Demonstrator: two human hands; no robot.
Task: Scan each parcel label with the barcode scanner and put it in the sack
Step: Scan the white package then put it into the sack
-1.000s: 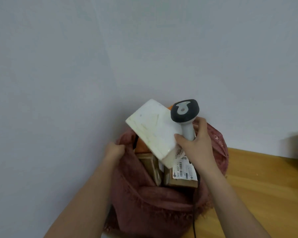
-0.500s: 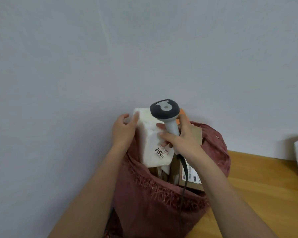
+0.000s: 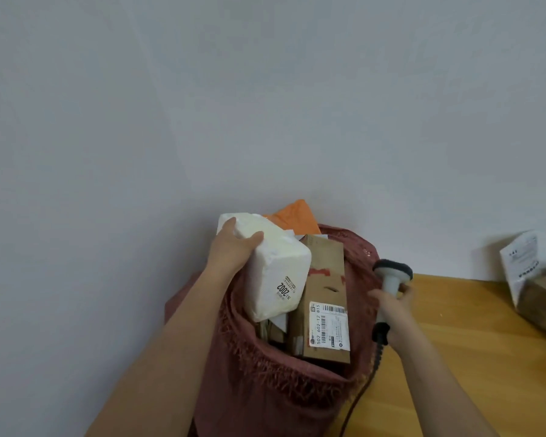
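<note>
The left hand (image 3: 234, 250) grips the top of the white parcel (image 3: 275, 272), tilted lower end down in the sack (image 3: 265, 389) mouth beside a brown box (image 3: 325, 298), while the right hand (image 3: 391, 305), well clear over the bench (image 3: 470, 342), holds the scanner (image 3: 391, 274).

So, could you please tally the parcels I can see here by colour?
White parcel, in the left hand: 1
Brown cardboard parcels, in the sack and at the right edge: 2
Orange parcel: 1
Total: 4
</note>
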